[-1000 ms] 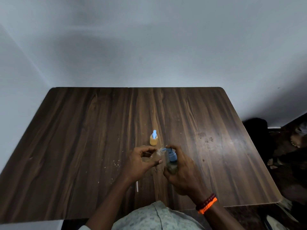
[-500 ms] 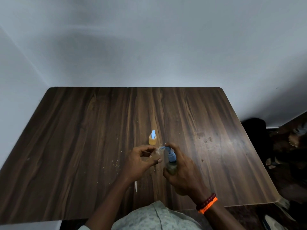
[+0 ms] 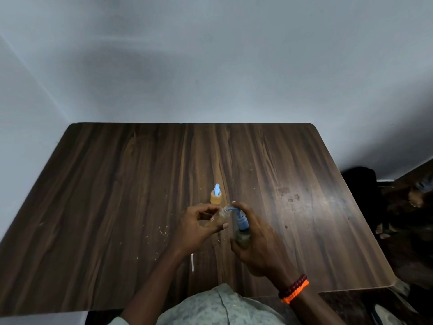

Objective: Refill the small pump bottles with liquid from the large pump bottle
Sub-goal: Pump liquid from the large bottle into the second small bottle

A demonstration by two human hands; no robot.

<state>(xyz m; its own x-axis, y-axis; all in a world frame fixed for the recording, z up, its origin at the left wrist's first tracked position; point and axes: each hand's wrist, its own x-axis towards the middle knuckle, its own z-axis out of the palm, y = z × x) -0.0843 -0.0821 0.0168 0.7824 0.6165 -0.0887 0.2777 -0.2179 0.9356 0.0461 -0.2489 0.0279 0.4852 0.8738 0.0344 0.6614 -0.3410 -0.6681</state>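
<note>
Liquid, murky and olive-brown, sat in the large clear pump bottle [image 3: 242, 238] with the blue pump head, which I gripped in my right hand [image 3: 255, 242], fingers curled round its body and the forefinger lying on top of the pump. Its blue spout pointed left, touching or just at the open neck of a small clear plastic bottle [image 3: 220, 220] that I held tilted in my left hand [image 3: 196, 227], thumb and fingers pinching round it; how full it was I could not tell. Both bottles were over the near middle of the dark wood-grain worktop [image 3: 117, 195], though whether the large one rested on it was hidden by my hand. Just beyond my hands stood a second small pump bottle [image 3: 216, 195], upright, filled with amber-yellow liquid and capped with a blue pump. A thin white stick [image 3: 192, 262] lay on the worktop near my left forearm, and pale crumbs were scattered to the left of my left hand. Round my right wrist were a dark red bead bracelet [image 3: 293, 286] and an orange braided band [image 3: 295, 293] side by side. Behind the worktop rose a plain pale grey wall [image 3: 210, 66].
</note>
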